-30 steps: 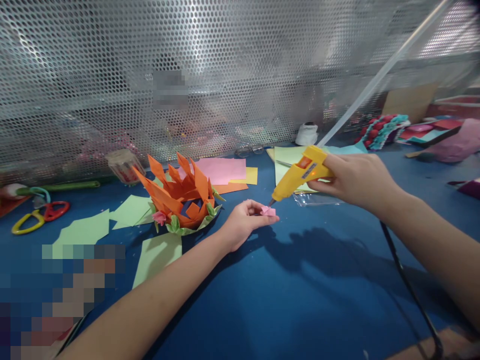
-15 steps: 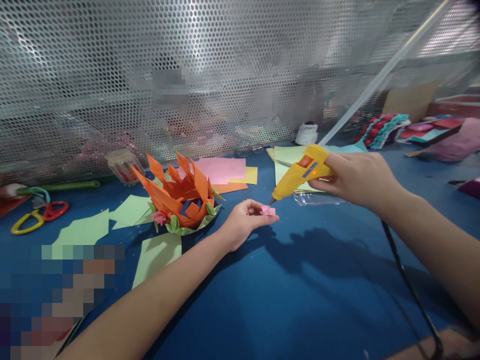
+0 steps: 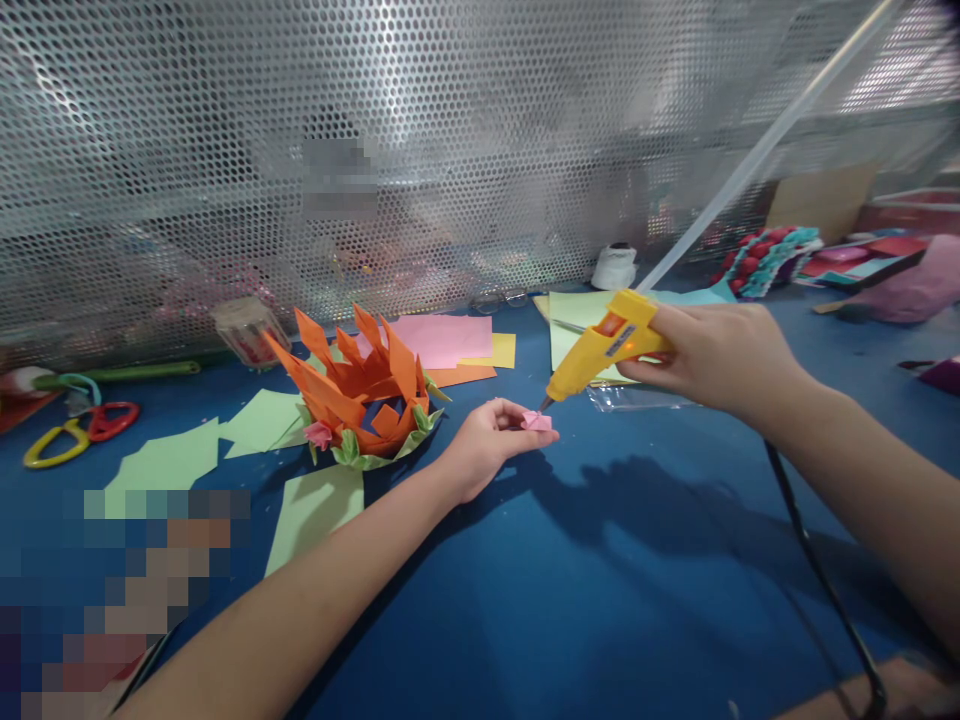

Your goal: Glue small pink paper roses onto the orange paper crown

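Note:
Pinched between the thumb and fingers of my left hand (image 3: 487,445) is a small folded pink paper piece (image 3: 537,421). My right hand (image 3: 724,350) is wrapped round a yellow glue gun (image 3: 600,348), with a long translucent glue stick (image 3: 750,165) rising from its back. The gun's nozzle points down and left, at or just above the pink paper; I cannot tell if they touch. Left of my left hand stands an orange folded-paper crown-like ring (image 3: 360,385) with green paper leaves (image 3: 390,452) round its base and a pink paper flower (image 3: 319,434) on its side.
Green paper sheets (image 3: 169,455) lie at left, near scissors (image 3: 75,435) with red and yellow handles. Pink sheets (image 3: 450,341) and more green paper (image 3: 574,315) lie behind. A perforated metal panel (image 3: 450,130) closes the back. The gun's black cord (image 3: 814,560) hangs at right.
Almost nothing differs. Both hands, the glue gun and the pink paper stay in nearly the same place.

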A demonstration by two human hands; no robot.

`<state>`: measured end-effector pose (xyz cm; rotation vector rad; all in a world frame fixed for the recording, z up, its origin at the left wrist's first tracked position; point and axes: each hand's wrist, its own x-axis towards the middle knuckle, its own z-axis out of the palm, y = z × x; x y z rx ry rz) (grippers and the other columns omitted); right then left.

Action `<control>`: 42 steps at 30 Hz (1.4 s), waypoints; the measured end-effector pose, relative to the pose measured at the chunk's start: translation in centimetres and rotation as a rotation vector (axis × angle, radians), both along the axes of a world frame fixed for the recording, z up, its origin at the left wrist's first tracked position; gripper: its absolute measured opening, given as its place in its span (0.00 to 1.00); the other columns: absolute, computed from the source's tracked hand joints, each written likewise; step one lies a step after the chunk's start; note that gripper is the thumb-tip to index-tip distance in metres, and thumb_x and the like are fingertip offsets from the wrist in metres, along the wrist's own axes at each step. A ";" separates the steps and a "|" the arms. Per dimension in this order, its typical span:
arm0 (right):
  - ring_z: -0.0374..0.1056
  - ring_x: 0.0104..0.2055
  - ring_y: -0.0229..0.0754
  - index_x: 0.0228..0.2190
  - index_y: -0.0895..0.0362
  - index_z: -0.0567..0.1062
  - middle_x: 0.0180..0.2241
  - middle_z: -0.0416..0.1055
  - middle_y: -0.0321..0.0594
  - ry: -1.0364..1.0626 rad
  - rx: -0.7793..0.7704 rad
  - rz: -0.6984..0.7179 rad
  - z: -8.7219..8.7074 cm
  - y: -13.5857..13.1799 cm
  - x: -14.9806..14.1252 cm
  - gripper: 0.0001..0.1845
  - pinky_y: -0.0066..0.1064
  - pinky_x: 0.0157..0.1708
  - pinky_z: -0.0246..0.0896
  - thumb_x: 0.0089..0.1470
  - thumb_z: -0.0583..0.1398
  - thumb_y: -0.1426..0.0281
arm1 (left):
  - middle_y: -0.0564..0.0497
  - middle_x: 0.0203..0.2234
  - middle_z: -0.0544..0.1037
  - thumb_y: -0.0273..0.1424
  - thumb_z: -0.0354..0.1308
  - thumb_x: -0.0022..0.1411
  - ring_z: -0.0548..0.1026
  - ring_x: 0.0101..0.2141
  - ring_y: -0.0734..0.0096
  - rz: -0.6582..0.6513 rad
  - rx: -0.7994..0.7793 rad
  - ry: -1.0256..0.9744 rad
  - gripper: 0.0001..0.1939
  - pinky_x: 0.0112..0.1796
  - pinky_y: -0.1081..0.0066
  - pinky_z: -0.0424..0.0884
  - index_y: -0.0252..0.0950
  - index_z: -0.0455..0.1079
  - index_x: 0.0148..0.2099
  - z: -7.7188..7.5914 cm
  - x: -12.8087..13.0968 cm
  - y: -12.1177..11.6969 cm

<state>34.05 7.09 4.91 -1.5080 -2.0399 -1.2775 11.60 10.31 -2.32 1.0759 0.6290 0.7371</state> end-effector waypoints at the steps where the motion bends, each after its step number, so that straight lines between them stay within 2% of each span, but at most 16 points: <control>1: 0.53 0.15 0.34 0.20 0.57 0.64 0.13 0.62 0.35 -0.006 0.004 0.004 0.0 0.0 0.0 0.19 0.24 0.18 0.36 0.49 0.48 0.55 | 0.52 0.26 0.73 0.25 0.69 0.37 0.75 0.33 0.69 0.001 -0.001 -0.001 0.19 0.45 0.62 0.63 0.32 0.61 0.29 0.0 0.0 0.0; 8: 0.52 0.15 0.34 0.19 0.57 0.64 0.12 0.57 0.34 0.046 0.000 -0.008 0.1 0.0 -0.1 0.21 0.24 0.18 0.35 0.48 0.48 0.53 | 0.52 0.25 0.73 0.25 0.69 0.37 0.75 0.33 0.69 0.003 -0.002 0.000 0.18 0.46 0.61 0.62 0.32 0.61 0.28 0.1 0.0 0.0; 15: 0.52 0.15 0.34 0.20 0.57 0.66 0.11 0.57 0.34 0.028 0.016 -0.009 0.2 -0.2 -0.2 0.20 0.23 0.18 0.37 0.48 0.47 0.54 | 0.51 0.27 0.73 0.25 0.69 0.37 0.74 0.34 0.70 0.001 0.012 0.004 0.19 0.45 0.62 0.62 0.32 0.62 0.29 -0.1 -0.1 0.1; 23: 0.52 0.13 0.33 0.18 0.58 0.62 0.12 0.60 0.34 -0.075 0.141 0.100 0.2 -0.2 -0.3 0.18 0.23 0.17 0.38 0.50 0.49 0.58 | 0.51 0.27 0.72 0.26 0.69 0.38 0.74 0.34 0.70 -0.005 0.024 0.007 0.19 0.45 0.62 0.62 0.32 0.62 0.29 -0.2 0.0 0.1; 42: 0.56 0.13 0.33 0.19 0.58 0.62 0.13 0.63 0.34 -0.144 0.150 0.102 0.3 -0.1 0.0 0.22 0.23 0.16 0.41 0.56 0.45 0.57 | 0.52 0.26 0.73 0.25 0.69 0.38 0.75 0.34 0.69 -0.005 0.014 -0.009 0.18 0.45 0.62 0.63 0.32 0.61 0.29 -0.2 0.0 0.1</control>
